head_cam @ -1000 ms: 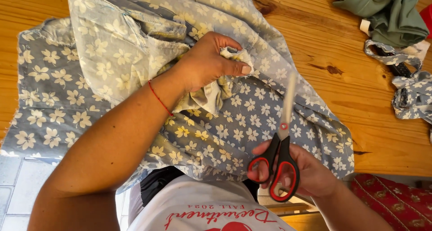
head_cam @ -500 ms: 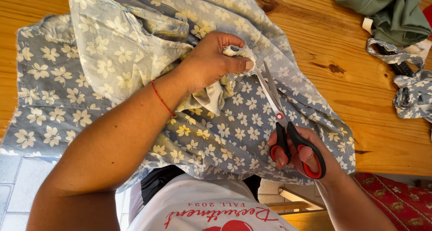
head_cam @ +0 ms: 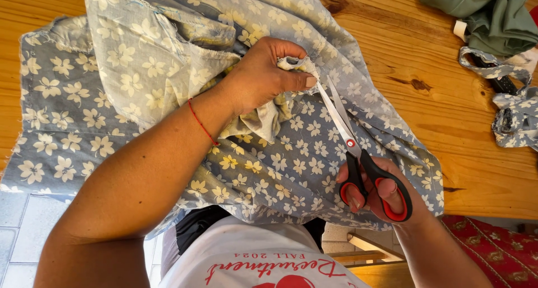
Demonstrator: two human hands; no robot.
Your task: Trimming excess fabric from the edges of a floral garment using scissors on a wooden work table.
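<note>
A large piece of grey-blue fabric with cream flowers (head_cam: 112,97) lies bunched over the wooden table (head_cam: 437,108). My left hand (head_cam: 263,75) pinches a raised fold of this fabric near the middle of the view; a thin red string circles that wrist. My right hand (head_cam: 381,192) grips scissors with black and red handles (head_cam: 358,159). Their blades are slightly apart and point up-left, with the tips at the fold just under my left thumb.
A heap of green cloth (head_cam: 493,13) sits at the table's far right corner. Scraps of the same flowered fabric (head_cam: 515,114) lie beside it with a dark object among them. A red patterned cushion (head_cam: 493,249) shows below the table edge.
My right hand has brought the scissors from upright near the table edge up-left to the fold, tilting the blades and opening them. My left hand has kept its pinch on the fabric.
</note>
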